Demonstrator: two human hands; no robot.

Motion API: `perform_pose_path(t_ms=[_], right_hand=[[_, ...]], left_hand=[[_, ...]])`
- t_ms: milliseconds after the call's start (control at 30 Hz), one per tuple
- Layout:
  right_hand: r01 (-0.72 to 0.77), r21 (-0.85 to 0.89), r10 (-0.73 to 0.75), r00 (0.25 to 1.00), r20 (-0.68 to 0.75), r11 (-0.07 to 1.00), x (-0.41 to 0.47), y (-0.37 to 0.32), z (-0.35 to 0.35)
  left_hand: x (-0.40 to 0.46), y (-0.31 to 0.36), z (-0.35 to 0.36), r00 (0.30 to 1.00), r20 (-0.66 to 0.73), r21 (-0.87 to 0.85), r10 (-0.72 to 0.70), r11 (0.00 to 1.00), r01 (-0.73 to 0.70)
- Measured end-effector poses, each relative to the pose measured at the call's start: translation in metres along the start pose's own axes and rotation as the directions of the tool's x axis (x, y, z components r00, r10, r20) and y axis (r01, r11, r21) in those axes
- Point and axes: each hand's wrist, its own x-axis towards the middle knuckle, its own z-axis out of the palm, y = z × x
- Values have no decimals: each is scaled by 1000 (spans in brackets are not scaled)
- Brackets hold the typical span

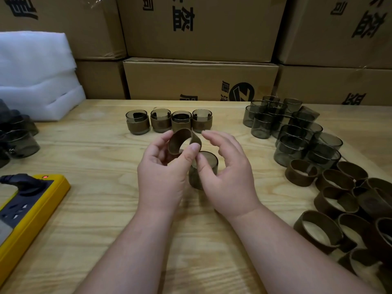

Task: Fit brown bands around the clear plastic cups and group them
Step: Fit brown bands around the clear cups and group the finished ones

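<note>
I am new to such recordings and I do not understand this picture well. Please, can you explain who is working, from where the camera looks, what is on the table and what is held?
There is no machine: a person works with bare hands, and the single camera sits on the person's head, looking forward and down. The left hand pinches a brown band in the air. The right hand curls around a clear cup standing on the wooden table. Behind them stands a row of four finished cups, each already wearing a band. To the right are bare cups and loose bands. A yellow power strip lies to the left, white foam behind it, and cardboard boxes at the back.
</note>
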Motion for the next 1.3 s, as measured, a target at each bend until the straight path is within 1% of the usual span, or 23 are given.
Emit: perform_pose_path(t_ms=[67,200,300,400,567,700,833,933,1067,1300], right_hand=[[-2,10,2,1000,15,1000,0,0,0],[-56,26,56,998,-7,998,0,0,0],[-102,39,103,995,-5,994,0,-1,-1],[-110,28,111,994,-22,994,0,-2,-3],[-105,17,106,992,-63,994,0,-3,-10],[-105,-11,104,993,-56,994,-5,-4,-16],[-141,-72,137,989,-52,987,-9,-4,-20],[-184,-97,184,983,-15,978,-8,-2,-20],[-261,-79,262,965,9,962,-5,3,-20],[-320,-29,320,947,7,947,-4,9,-17]], left_hand=[[-1,2,0,1000,10,24,5,1000,-6],[-2,3,0,999,49,38,20,999,-22],[-2,3,0,999,48,35,24,999,-26],[-3,4,-1,997,64,51,33,998,-36],[-3,0,-5,994,106,184,32,982,-52],[-6,0,-4,988,132,263,84,958,-116],[-9,2,-1,980,154,341,124,924,-170],[-7,2,-2,983,140,410,120,896,-168],[-6,0,-5,990,123,466,74,876,-124],[-4,1,-7,993,122,471,3,880,-61]])
